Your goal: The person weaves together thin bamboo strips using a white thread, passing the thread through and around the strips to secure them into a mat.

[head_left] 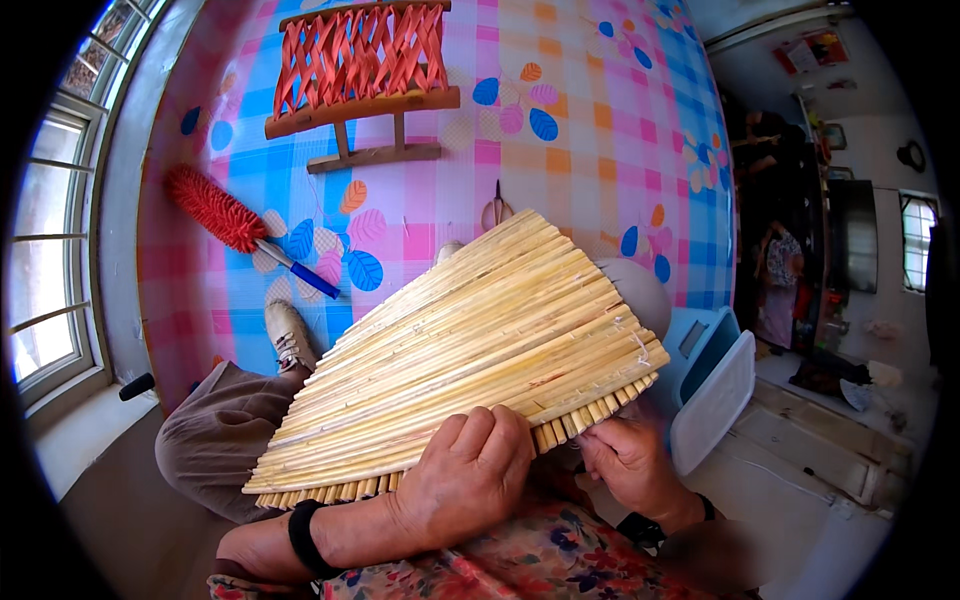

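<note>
A fan-shaped mat of pale reed sticks (450, 350) spreads across my lap, its lower edge showing rows of cut stick ends and white thread near its right corner. My left hand (465, 475) is closed on the lower edge, knuckles up. Just right of it, my right hand (625, 460) is tucked beneath that edge with curled fingers; what it holds, if anything, is hidden by the mat.
Beyond the mat, on the checked, leaf-printed covering (630, 120), are scissors (497, 210), a red duster (215, 210) and a wooden frame laced with red strips (360, 60). A blue lidded bin (710, 390) stands at right, a window (55, 250) at left.
</note>
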`<move>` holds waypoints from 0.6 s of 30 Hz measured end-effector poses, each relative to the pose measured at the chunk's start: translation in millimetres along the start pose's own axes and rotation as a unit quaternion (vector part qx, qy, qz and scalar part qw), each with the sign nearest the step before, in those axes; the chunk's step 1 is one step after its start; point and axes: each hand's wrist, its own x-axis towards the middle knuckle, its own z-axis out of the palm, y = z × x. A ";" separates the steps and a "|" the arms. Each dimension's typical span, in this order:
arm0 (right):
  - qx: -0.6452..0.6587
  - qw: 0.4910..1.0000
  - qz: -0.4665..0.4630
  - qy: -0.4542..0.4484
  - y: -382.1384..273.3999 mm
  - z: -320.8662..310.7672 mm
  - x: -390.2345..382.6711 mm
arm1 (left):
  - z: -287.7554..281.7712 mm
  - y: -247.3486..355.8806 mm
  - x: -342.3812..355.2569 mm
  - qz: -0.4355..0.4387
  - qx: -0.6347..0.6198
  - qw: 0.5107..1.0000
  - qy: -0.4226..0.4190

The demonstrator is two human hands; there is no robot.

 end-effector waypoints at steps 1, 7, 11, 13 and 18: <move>0.009 1.000 -0.003 0.005 -0.7 1.1 0.7 | 0.1 -1.2 0.3 0.011 0.024 1.000 0.001; 0.002 0.999 -0.047 0.022 3.8 2.5 4.4 | -2.0 -2.7 -1.2 0.029 0.054 0.998 -0.011; -0.035 0.981 -0.168 0.088 8.4 10.3 14.7 | -1.3 -6.2 -1.2 0.039 0.057 0.998 0.011; 0.026 0.984 -0.121 0.125 12.6 20.7 10.5 | -5.9 -3.2 2.2 0.027 0.066 0.997 -0.002; 0.083 0.984 -0.096 0.122 24.4 24.0 8.0 | -4.2 1.3 3.2 0.004 0.079 0.997 -0.027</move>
